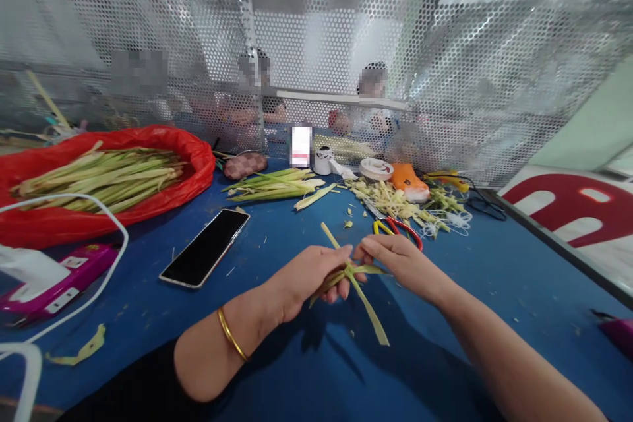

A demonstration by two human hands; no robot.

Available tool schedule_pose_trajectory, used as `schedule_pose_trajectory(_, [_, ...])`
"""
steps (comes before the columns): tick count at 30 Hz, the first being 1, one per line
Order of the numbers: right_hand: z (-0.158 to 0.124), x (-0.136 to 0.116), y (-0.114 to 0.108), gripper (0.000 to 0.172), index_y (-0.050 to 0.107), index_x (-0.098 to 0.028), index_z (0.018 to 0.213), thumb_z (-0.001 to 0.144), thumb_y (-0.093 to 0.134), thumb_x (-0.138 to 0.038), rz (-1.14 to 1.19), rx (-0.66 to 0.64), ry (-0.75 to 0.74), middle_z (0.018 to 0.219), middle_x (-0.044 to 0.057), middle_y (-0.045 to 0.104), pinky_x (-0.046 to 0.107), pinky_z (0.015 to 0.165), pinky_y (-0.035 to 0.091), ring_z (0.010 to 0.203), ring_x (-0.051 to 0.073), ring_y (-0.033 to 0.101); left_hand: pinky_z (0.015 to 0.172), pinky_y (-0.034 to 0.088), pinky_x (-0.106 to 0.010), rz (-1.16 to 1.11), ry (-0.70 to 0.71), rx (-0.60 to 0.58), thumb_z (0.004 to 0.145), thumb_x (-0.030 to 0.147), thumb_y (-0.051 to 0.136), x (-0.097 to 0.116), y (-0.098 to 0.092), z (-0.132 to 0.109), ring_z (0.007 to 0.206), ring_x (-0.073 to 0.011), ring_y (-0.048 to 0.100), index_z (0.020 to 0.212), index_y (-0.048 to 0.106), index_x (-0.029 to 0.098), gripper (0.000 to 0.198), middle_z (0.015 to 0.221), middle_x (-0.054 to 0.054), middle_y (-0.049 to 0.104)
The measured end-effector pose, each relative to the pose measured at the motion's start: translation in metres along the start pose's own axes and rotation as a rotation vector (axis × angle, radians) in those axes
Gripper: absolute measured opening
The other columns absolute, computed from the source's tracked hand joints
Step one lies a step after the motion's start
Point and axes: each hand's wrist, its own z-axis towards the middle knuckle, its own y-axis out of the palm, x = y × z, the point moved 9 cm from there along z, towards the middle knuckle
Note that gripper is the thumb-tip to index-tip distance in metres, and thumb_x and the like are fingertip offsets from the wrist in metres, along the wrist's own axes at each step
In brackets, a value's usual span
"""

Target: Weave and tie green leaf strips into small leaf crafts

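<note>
Head cam, clock centred on the work: green leaf strips [350, 271], crossed, held just above the blue desk [494, 277] btwn both hands, ends poking out approx 11, 3, 5 & 8 o'clock. L hand [316, 273] comes in from 8, thumb & fingers pinching the strips by the crossing; gold bangle [231, 335] on that arm. R hand [400, 260] comes in from 4, fingers bent & bunched right at the crossing, partly hidden; can't tell if they pinch a strip or only touch it.

Scissors [394, 225] w/ red & yellow handles at 2, just beyond R hand. Past them, 1 to 2: pile of cut leaf scraps [383, 196], w/ orange packet [408, 178] & white tape roll [376, 169] at its far edge. Leaf bundle [277, 184] at 10–11; dark-screened phone [205, 249] flat at 9. Further out, 9–10: open red plastic bag [200, 161] holding loose leaves [99, 178], purple tissue pack [93, 260] on its near side. Perforated metal screen [326, 33] at 12, people [376, 119] seen dimly thru it.
</note>
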Motion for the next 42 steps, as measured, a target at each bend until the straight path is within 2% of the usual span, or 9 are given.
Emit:
schedule_pose_trajectory(4, [-0.004, -0.003, 0.007, 0.033, 0.063, -0.018, 0.079, 0.091, 0.045, -0.042, -0.163, -0.021, -0.023, 0.064, -0.001, 0.058, 0.023, 0.054, 0.038, 0.058, 0.013, 0.05, 0.044, 0.031, -0.019, -0.031, -0.044, -0.033, 0.081, 0.056, 0.052, -0.004, 0.001, 0.001, 0.039, -0.0058, 0.043, 0.079, 0.07, 0.009, 0.05, 0.055, -0.003, 0.061])
schedule_pose_trajectory(12, [-0.013, -0.028, 0.007, 0.021, 0.059, -0.018, 0.101, 0.092, 0.045, -0.03, -0.54, 0.226, -0.223, 0.058, -0.003, 0.059, 0.023, 0.049, 0.036, 0.048, 0.013, 0.053, 0.041, 0.032, -0.018, 0.033, -0.137, -0.102, 0.071, 0.029, 0.059, -0.012, 0.014, -0.003, 0.036, -0.0064, 0.044, 0.071, 0.07, 0.012, 0.02, 0.048, 0.0, 0.06])
schedule_pose_trajectory(24, [-0.022, -0.041, 0.009, 0.02, 0.057, -0.017, 0.094, 0.096, 0.039, -0.025, -0.827, 0.392, -0.432, 0.062, 0.002, 0.066, 0.025, 0.049, 0.037, 0.049, 0.016, 0.062, 0.048, 0.041, -0.02, 0.058, -0.138, -0.159, 0.068, 0.029, 0.065, -0.014, 0.02, -0.007, 0.04, -0.0086, 0.051, 0.053, 0.063, 0.012, 0.022, 0.047, -0.001, 0.06])
schedule_pose_trajectory(26, [-0.022, -0.041, 0.001, 0.019, 0.057, -0.017, 0.099, 0.095, 0.042, -0.027, -0.773, 0.429, -0.433, 0.064, 0.001, 0.066, 0.026, 0.052, 0.041, 0.053, 0.017, 0.062, 0.051, 0.043, -0.021, -0.001, -0.119, -0.109, 0.07, 0.031, 0.066, -0.014, 0.015, -0.004, 0.043, -0.0097, 0.054, 0.06, 0.067, 0.011, 0.022, 0.051, -0.003, 0.064])
schedule_pose_trajectory(29, [-0.033, -0.054, -0.018, 0.021, 0.056, -0.018, 0.109, 0.093, 0.047, -0.028, -0.693, 0.573, -0.495, 0.088, 0.008, 0.07, 0.032, 0.072, 0.047, 0.083, 0.022, 0.065, 0.062, 0.049, -0.025, -0.141, -0.06, -0.017, 0.072, 0.037, 0.068, -0.012, 0.004, 0.002, 0.054, -0.0127, 0.062, 0.082, 0.072, 0.01, 0.029, 0.066, -0.007, 0.071])
schedule_pose_trajectory(32, [-0.051, -0.069, -0.026, 0.012, 0.062, -0.021, 0.095, 0.091, 0.052, -0.024, -0.685, 0.703, -0.548, 0.092, 0.01, 0.069, 0.037, 0.081, 0.043, 0.09, 0.023, 0.062, 0.074, 0.05, -0.029, -0.253, 0.023, 0.063, 0.071, 0.034, 0.071, -0.004, -0.007, 0.005, 0.074, -0.0175, 0.068, 0.097, 0.072, 0.012, 0.034, 0.081, -0.01, 0.074])
schedule_pose_trajectory(35, [-0.05, -0.069, -0.012, 0.02, 0.062, -0.021, 0.075, 0.092, 0.051, -0.024, -0.619, 0.589, -0.498, 0.069, 0.004, 0.065, 0.032, 0.069, 0.04, 0.065, 0.017, 0.058, 0.081, 0.05, -0.029, -0.329, 0.122, 0.122, 0.069, 0.026, 0.075, 0.006, -0.015, 0.006, 0.087, -0.0193, 0.068, 0.099, 0.072, 0.013, 0.034, 0.089, -0.01, 0.074])
schedule_pose_trajectory(38, [-0.037, -0.05, 0.012, 0.026, 0.061, -0.021, 0.071, 0.092, 0.051, -0.032, -0.521, 0.401, -0.299, 0.067, 0.003, 0.064, 0.028, 0.06, 0.038, 0.062, 0.016, 0.057, 0.079, 0.05, -0.027, -0.398, 0.185, 0.195, 0.068, 0.021, 0.075, 0.01, -0.021, 0.004, 0.084, -0.0176, 0.067, 0.098, 0.071, 0.012, 0.031, 0.089, -0.009, 0.074])
schedule_pose_trajectory(42, [-0.026, -0.026, 0.027, 0.025, 0.061, -0.021, 0.07, 0.089, 0.055, -0.036, -0.377, 0.308, -0.106, 0.067, 0.001, 0.063, 0.026, 0.056, 0.037, 0.061, 0.016, 0.056, 0.072, 0.051, -0.027, -0.459, 0.186, 0.225, 0.071, 0.017, 0.072, 0.01, -0.021, 0.004, 0.074, -0.0163, 0.067, 0.099, 0.069, 0.012, 0.028, 0.084, -0.009, 0.074])
